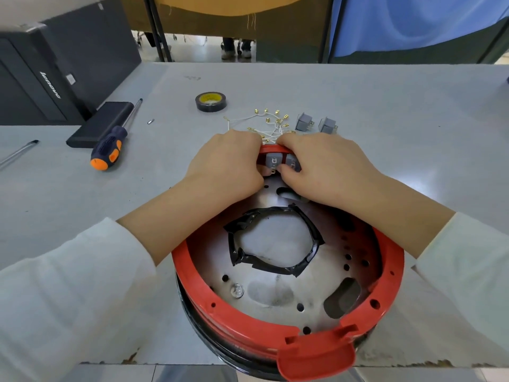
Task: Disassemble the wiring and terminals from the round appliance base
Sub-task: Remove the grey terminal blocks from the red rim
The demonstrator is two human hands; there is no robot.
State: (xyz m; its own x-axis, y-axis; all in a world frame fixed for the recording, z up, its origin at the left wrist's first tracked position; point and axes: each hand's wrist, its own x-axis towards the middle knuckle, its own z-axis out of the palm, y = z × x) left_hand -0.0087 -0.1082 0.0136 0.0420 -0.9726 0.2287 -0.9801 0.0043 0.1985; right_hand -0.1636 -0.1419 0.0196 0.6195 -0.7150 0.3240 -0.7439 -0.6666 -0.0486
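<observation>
Left hand and right hand pinch grey switches at red base rim; "lenovo" on black case

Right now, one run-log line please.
left hand: grips red rim | right hand: pinches grey switch | wires: on table

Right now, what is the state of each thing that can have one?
round appliance base: upside down, inside exposed
two grey switches in rim: still mounted
left hand: grips the rim
right hand: pinches a switch
two loose grey switches: removed, on table
white wires: detached, piled
tape roll: lying flat
screwdriver: lying unused
</observation>
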